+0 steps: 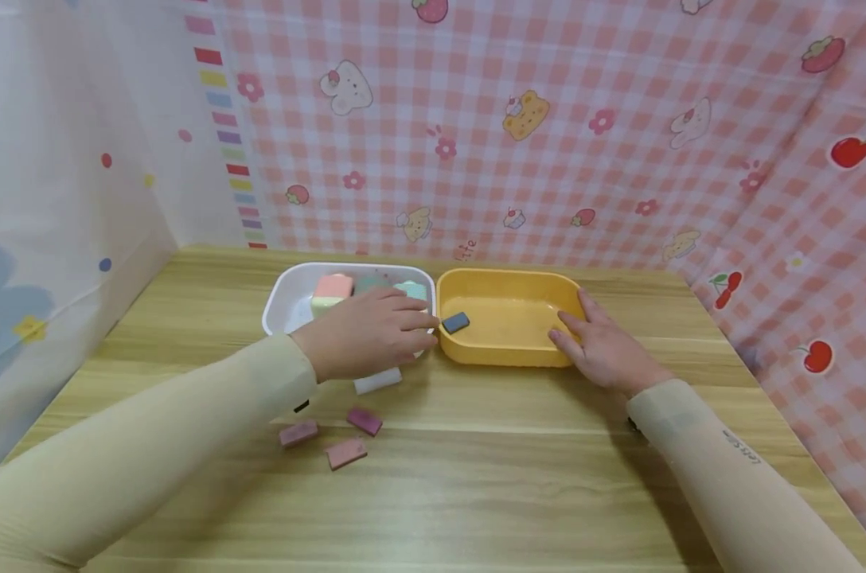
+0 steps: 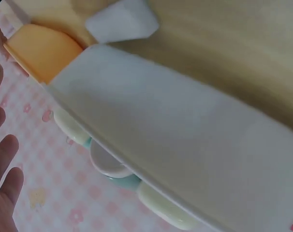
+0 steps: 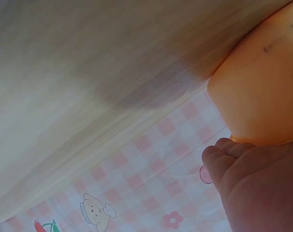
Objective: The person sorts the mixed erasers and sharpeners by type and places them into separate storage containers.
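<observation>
Left hand: (image 1: 376,330) centre of the frame, over the white tray (image 1: 281,298), fingers loosely extended and apart, gripping nothing visible.
Right hand: (image 1: 612,350) right of centre, holding the right end of the yellow tray (image 1: 508,322), digits on both sides of its rim (how firmly, I cannot tell).
Grey-blue block: (image 1: 455,322) inside the yellow tray, at its left end, near the left fingertips.
White tray: left of centre, just beside the yellow tray, bearing pastel toys (image 1: 332,291) partly hidden by the left hand.
Loose blocks: 1 white block (image 1: 377,381) below the left hand; 3 pinkish blocks (image 1: 346,454) lower left of centre.
</observation>
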The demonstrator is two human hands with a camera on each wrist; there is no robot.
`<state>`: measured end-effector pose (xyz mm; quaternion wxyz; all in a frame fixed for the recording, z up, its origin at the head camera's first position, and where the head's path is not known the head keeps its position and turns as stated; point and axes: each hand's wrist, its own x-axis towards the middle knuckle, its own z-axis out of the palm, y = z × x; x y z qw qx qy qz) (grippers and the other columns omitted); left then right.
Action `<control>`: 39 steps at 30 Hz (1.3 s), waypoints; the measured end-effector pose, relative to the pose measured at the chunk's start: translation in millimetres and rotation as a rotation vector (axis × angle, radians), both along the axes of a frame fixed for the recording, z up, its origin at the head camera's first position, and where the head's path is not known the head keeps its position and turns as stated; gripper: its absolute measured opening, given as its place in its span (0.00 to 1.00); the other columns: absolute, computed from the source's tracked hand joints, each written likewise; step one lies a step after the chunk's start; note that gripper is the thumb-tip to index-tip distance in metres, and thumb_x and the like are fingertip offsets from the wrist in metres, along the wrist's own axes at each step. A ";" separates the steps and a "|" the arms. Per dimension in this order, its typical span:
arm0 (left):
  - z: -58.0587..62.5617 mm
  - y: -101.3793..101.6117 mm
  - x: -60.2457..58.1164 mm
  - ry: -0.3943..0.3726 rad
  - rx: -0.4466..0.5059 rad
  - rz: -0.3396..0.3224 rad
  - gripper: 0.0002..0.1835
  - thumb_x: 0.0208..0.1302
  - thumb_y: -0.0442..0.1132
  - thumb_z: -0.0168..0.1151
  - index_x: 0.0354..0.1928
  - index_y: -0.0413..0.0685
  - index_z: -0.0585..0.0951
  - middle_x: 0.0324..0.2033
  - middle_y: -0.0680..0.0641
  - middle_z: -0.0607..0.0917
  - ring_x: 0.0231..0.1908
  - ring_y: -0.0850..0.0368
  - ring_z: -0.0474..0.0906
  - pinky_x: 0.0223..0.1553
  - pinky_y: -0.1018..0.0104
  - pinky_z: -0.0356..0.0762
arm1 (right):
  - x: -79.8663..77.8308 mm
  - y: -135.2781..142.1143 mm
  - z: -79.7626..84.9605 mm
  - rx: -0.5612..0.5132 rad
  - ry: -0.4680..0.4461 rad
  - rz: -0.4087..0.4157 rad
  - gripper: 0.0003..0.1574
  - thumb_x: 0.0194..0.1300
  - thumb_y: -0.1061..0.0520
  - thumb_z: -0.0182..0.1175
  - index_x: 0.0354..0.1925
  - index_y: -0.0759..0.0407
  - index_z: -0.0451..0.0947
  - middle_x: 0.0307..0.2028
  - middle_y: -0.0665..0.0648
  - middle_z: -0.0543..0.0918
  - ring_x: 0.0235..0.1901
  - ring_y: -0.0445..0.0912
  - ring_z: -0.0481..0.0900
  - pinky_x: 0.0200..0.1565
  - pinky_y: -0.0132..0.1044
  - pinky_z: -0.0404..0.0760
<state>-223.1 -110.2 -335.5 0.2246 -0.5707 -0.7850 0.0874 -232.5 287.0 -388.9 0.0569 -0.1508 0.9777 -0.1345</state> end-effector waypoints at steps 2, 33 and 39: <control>-2.4 -9.3 7.2 -0.015 0.010 -0.005 0.15 0.66 0.45 0.74 0.53 0.55 0.86 0.57 0.51 0.89 0.60 0.50 0.84 0.63 0.53 0.80 | 0.1 0.9 -0.1 0.000 -0.002 -0.002 0.51 0.83 0.29 0.35 0.80 0.68 0.57 0.84 0.72 0.33 0.83 0.70 0.38 0.79 0.68 0.48; -40.4 -50.9 53.5 -0.334 -0.148 0.036 0.10 0.72 0.46 0.66 0.53 0.67 0.85 0.52 0.61 0.87 0.58 0.57 0.83 0.63 0.55 0.80 | -2.1 1.4 -1.2 0.003 -0.014 -0.003 0.52 0.83 0.28 0.34 0.81 0.66 0.56 0.84 0.71 0.31 0.83 0.71 0.37 0.79 0.69 0.48; -43.7 -54.5 52.0 -0.314 -0.159 0.023 0.12 0.74 0.44 0.64 0.54 0.68 0.87 0.54 0.61 0.88 0.58 0.57 0.83 0.61 0.55 0.80 | -2.5 1.8 -2.0 0.001 -0.009 -0.005 0.53 0.82 0.27 0.33 0.81 0.66 0.56 0.84 0.71 0.32 0.82 0.71 0.38 0.79 0.69 0.49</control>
